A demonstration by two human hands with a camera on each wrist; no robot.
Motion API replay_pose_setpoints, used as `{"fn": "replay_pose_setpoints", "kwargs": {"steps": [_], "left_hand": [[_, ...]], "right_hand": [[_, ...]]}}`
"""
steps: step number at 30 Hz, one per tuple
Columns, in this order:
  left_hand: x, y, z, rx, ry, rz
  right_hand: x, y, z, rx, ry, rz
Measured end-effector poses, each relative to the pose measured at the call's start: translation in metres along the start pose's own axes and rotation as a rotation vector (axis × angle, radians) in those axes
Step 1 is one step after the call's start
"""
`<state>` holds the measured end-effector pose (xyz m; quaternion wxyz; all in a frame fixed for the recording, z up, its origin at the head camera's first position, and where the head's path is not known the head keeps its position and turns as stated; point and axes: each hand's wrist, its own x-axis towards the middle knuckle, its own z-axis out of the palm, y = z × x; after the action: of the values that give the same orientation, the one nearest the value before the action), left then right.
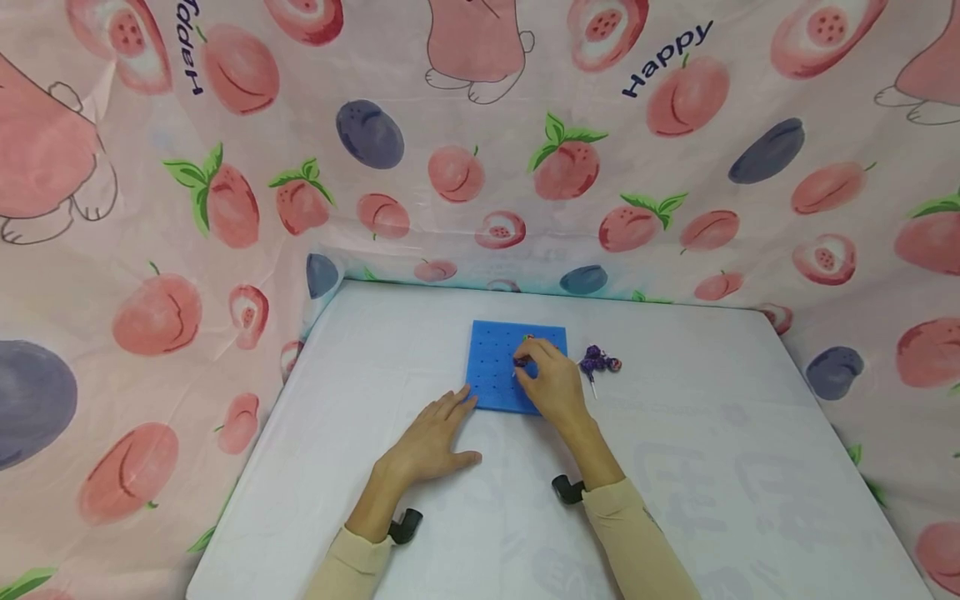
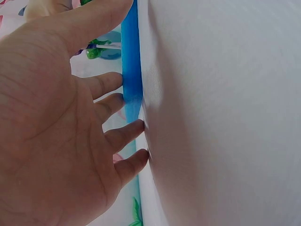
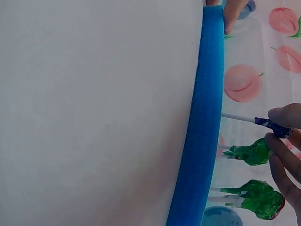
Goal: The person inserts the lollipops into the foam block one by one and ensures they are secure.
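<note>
A blue foam board [image 1: 487, 398] with rows of small holes lies flat on the white table. Above it my right hand [image 1: 553, 390] pinches a purple-wrapped lollipop [image 3: 265, 122] between thumb and fingers. In the right wrist view its white stick meets the board's top face; how deep it goes I cannot tell. Green-wrapped lollipops [image 3: 256, 151] stand in the board beside that hand, mostly hidden by it in the head view. My left hand [image 1: 429, 440] has its fingers spread, fingertips at the board's near left corner and thumb on the tablecloth.
Just right of the board, several purple-wrapped lollipops [image 1: 597, 362] lie in a small heap, one stick pointing toward me. The white tabletop [image 1: 720, 433] stretches around the board. Behind and at the sides hangs a fruit-patterned curtain [image 1: 420, 75].
</note>
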<state>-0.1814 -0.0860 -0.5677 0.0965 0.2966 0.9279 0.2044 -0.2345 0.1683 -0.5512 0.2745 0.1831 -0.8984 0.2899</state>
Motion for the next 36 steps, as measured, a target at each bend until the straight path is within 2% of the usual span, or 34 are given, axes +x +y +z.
{"fn": "replay_pose_setpoints", "kwargs": {"steps": [18, 36], "left_hand": [[-0.0004, -0.0008, -0.0005, -0.004, -0.007, -0.001], [-0.0012, -0.0003, -0.0016, -0.014, -0.004, -0.002]], "right_hand": [[0.0019, -0.0047, 0.0033, -0.099, -0.065, -0.027], [0.0007, -0.0055, 0.004, -0.094, -0.075, 0.006]]}}
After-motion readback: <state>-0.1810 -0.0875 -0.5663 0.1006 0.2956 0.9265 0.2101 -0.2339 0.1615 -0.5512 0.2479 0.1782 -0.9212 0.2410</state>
